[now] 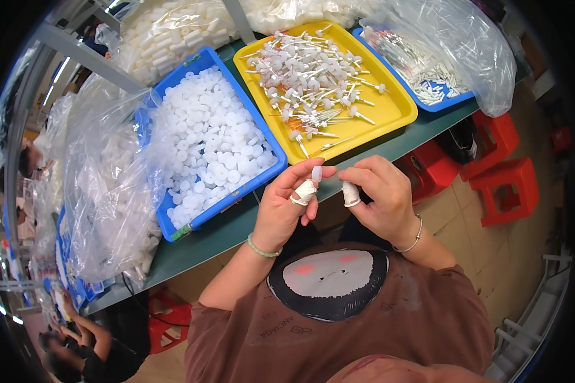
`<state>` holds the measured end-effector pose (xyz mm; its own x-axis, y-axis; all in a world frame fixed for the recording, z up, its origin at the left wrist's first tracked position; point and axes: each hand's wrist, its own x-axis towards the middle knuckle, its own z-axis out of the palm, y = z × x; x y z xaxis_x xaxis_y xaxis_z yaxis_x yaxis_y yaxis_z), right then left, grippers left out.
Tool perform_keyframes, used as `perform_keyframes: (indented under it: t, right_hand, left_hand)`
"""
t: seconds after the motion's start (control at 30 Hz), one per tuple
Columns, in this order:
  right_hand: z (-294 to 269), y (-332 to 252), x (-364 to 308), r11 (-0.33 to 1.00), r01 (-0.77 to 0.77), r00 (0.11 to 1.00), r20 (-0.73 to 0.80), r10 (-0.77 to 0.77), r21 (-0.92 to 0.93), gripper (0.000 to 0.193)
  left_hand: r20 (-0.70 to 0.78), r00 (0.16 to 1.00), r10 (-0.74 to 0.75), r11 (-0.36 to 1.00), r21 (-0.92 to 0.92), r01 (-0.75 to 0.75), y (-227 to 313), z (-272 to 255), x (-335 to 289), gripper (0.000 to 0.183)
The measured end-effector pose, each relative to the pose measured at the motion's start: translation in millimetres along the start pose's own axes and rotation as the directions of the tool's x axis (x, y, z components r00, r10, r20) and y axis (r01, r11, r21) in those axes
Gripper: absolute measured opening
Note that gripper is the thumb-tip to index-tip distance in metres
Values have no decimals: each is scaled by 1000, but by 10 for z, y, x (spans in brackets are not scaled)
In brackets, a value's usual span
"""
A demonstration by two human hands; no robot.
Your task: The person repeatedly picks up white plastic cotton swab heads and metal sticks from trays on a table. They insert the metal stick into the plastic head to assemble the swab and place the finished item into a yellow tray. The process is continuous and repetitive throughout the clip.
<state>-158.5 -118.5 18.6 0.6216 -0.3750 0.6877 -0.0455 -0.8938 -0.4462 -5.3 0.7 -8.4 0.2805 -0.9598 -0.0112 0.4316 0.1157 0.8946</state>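
Evidently for close finger work, the left hand (287, 207) pinches a small white cap (317, 173) at its taped fingertips, held just beyond the table's near edge, while the right hand (380, 198), at three o'clock, curls loosely beside it, grasping nothing visible, trays at twelve.

Brown printed shirt (364, 319), taped fingers (305, 191), green and silver bracelets.

Both forearms enter from the lower edge, bent toward each other above the green table edge (390, 150). Left hand (286, 204): fingers curled, taped finger (305, 190) raised, thumb and fingertip pinched. Right hand (380, 195): fingers curled inward, taped finger (351, 193), fingertips nearly meeting the left's. Bracelet on each wrist.
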Motion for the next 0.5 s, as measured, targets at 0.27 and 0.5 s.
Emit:
perform_keyframes:
  t: [0.27,0.5]
  right_hand:
    - [80,-19,-15,974,-78,996,58,67,214,23]
    - [115,-24,-21,792,-364,928,267,262,490,11]
  left_hand:
    - [0,997,-73,997,26,73,-11,-35,-20,39]
    - [-48,997,-62,998,-27,61,-29,-36,-26,34]
